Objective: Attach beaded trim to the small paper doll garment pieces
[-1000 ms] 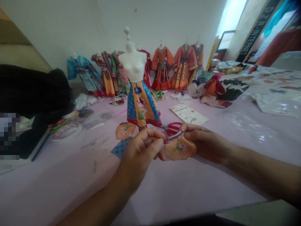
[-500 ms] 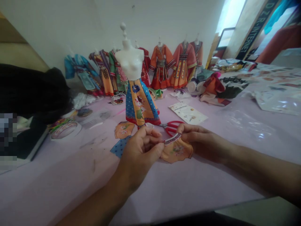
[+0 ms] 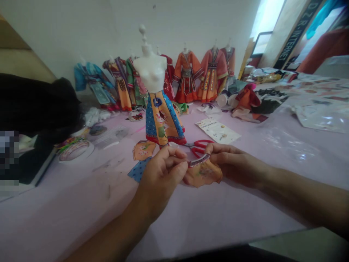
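Between my two hands hangs a small orange fabric piece (image 3: 204, 174) with a flower print and a dark patterned trim along its curved upper edge. My left hand (image 3: 166, 174) pinches the left end of the trim between thumb and fingers. At the other end, my right hand (image 3: 231, 162) grips the trim's right corner. Just behind it, red-handled scissors (image 3: 200, 145) lie on the table, partly hidden. A white doll torso (image 3: 151, 71) stands beyond, wearing a blue and orange skirt (image 3: 166, 120). Left of it lie another orange flowered piece (image 3: 144, 151) and a blue fabric piece (image 3: 138, 170).
Several dressed doll forms (image 3: 188, 80) line the wall. A white card with small metal charms (image 3: 217, 130) and clear plastic bags (image 3: 291, 145) lie to the right. On the left are a tape roll (image 3: 76, 151), black cloth (image 3: 38, 109) and a dark book (image 3: 35, 163).
The orange fabric piece has shifted slightly left, and its lower part hangs a little differently. My left hand has moved slightly left; both hands keep their hold.
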Motion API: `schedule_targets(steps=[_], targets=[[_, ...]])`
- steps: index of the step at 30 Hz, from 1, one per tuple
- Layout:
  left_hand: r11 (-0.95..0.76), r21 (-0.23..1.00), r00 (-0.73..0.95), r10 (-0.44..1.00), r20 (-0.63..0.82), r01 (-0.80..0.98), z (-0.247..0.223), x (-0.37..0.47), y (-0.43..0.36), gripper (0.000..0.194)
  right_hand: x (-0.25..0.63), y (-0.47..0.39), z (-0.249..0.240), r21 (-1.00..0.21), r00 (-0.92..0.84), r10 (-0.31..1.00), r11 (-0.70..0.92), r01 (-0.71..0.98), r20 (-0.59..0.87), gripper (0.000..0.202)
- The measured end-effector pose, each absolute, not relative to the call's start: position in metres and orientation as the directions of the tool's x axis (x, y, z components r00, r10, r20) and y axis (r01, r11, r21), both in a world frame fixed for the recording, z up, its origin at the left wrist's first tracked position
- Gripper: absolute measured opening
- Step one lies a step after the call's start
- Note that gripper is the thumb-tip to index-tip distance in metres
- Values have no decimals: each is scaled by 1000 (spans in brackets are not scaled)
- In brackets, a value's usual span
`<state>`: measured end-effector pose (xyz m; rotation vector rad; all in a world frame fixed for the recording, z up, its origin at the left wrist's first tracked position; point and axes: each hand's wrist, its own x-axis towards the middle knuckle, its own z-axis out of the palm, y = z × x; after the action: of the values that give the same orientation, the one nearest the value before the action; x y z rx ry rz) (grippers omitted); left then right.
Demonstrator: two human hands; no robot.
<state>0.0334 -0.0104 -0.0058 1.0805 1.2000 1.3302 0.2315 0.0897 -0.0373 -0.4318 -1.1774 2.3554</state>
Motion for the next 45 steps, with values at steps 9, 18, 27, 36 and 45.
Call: schedule_targets(steps=[9,18,27,36,45], targets=[[41,994,-60,997,-47,-97,-5,36,-12,17,230,91,-39,-802,-803,583,-538,-262,-129,11],[16,996,-39,999,-19,-92,-12,30,-12,6,227,91,-40,-818,-766,630,-503,-279,-126,14],[51,988,-58,997,-60,-145,-9,31,-11,4,228,97,-41,-837,-775,623,-476,-271,-104,16],[70,979,-48,996,-81,-193,-6,31,-11,6,230,97,-35,-937,-602,798,-192,-291,24,12],[104,984,-15,994,-107,-146,-9,32,-9,8,238,76,-21,-928,-569,739,346,-138,360,13]])
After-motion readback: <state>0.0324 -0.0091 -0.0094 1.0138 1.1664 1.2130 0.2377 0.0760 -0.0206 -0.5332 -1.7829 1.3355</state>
